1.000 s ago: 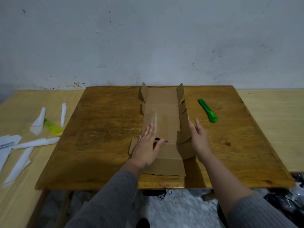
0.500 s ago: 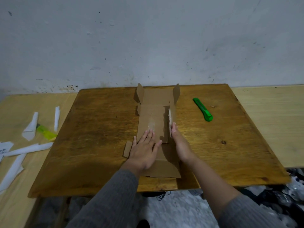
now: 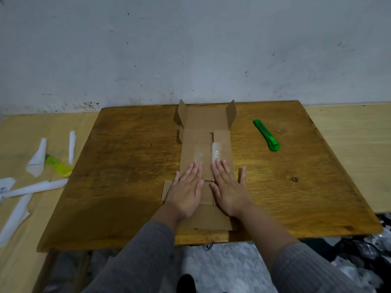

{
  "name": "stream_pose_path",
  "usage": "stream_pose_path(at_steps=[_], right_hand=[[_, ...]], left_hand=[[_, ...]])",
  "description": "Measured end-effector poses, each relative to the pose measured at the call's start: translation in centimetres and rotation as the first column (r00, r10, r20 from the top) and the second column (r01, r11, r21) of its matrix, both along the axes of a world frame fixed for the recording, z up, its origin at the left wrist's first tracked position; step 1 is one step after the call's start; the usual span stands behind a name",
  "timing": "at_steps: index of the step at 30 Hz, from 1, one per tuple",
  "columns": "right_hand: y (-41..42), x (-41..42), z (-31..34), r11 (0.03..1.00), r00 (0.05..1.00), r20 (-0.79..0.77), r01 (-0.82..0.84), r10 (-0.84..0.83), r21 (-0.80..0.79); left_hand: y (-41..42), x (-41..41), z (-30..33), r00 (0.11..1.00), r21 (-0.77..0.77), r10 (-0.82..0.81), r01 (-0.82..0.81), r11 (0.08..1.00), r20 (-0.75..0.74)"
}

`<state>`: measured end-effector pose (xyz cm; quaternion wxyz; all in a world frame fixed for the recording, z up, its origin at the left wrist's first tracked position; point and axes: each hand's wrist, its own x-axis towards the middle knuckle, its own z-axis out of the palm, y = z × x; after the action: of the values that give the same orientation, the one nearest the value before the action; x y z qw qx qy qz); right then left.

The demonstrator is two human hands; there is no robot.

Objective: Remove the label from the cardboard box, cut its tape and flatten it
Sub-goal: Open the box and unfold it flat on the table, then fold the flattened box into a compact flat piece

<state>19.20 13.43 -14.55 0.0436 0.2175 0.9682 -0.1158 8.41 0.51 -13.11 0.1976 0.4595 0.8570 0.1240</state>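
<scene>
The brown cardboard box (image 3: 204, 136) lies opened out and nearly flat on the dark wooden table (image 3: 127, 166). Its side panels are folded inward over the middle, each with a strip of clear tape (image 3: 216, 152) on it. At the far end two small flaps still stand up. My left hand (image 3: 186, 190) presses flat on the left folded panel with straight fingers. Beside it my right hand (image 3: 227, 187) presses flat on the right panel. A green utility knife (image 3: 267, 135) lies on the table to the right of the box, apart from both hands.
Torn white label strips (image 3: 37, 159) and a yellow-green object (image 3: 58, 167) lie on the lighter surface to the left. A grey wall stands right behind the table. Dark clutter sits on the floor at the lower right.
My right hand folded the raised right side panel inward and down, and now presses it flat. My left hand stayed pressing on the left panel. The camera shifted slightly.
</scene>
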Motion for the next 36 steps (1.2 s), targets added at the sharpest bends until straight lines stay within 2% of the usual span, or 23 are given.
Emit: stream_pose_path(at_steps=[3, 5, 7, 9, 12, 15, 18, 21, 26, 30, 33, 36], right_hand=[[0.0, -0.2, -0.1, 1.000, 1.000, 0.027, -0.003, 0.003, 0.017], [0.1, -0.2, -0.1, 1.000, 1.000, 0.030, -0.005, 0.005, 0.003], [0.1, -0.3, 0.1, 1.000, 0.999, 0.050, 0.000, 0.000, -0.004], [0.2, -0.4, 0.3, 1.000, 0.997, 0.075, 0.010, -0.008, -0.019], [0.1, -0.3, 0.7, 0.999, 0.997, 0.079, 0.009, -0.005, -0.039], [0.0, -0.4, 0.8, 0.999, 0.997, 0.082, 0.009, -0.006, -0.041], [0.1, -0.3, 0.7, 0.999, 0.997, 0.070, 0.016, -0.013, -0.039], [0.3, -0.2, 0.4, 0.999, 0.999, 0.045, 0.010, -0.008, -0.046], [0.7, 0.0, 0.1, 0.999, 1.000, 0.018, 0.006, -0.005, -0.039], [0.9, 0.0, -0.2, 1.000, 1.000, -0.003, -0.005, 0.005, -0.023], [0.8, -0.1, -0.3, 1.000, 1.000, -0.024, 0.003, -0.003, -0.026], [0.5, 0.3, 0.1, 0.994, 0.984, -0.165, 0.049, -0.065, -0.097]], left_hand=[[-0.8, -0.8, 0.3, 0.998, 0.006, 0.023, -0.022, 1.000, -0.053], [-2.6, -1.4, 0.1, 0.986, 0.103, 0.141, -0.132, 0.986, -0.094], [-4.8, -1.6, -0.3, 0.956, 0.244, 0.288, -0.266, 0.932, -0.057], [-6.5, -1.4, -0.5, 0.939, 0.274, 0.345, -0.335, 0.901, 0.014], [-8.1, -0.2, -0.4, 0.961, 0.245, 0.265, -0.277, 0.929, 0.082], [-8.5, 0.6, -0.2, 0.990, 0.310, 0.131, -0.143, 0.940, 0.058], [-7.9, 0.5, -0.2, 1.000, 0.213, -0.019, 0.014, 0.977, 0.018], [-7.1, -0.6, 0.3, 0.982, 0.008, -0.188, 0.188, 0.982, -0.025], [-6.0, -3.4, 1.6, 0.894, -0.328, -0.434, 0.380, 0.865, -0.110], [-5.1, -4.2, 1.6, 0.840, -0.412, -0.529, 0.443, 0.796, -0.119], [-5.2, -4.7, 1.4, 0.791, -0.415, -0.593, 0.495, 0.764, -0.149], [-5.5, -5.3, 1.5, 0.773, -0.397, -0.613, 0.517, 0.759, -0.165]])
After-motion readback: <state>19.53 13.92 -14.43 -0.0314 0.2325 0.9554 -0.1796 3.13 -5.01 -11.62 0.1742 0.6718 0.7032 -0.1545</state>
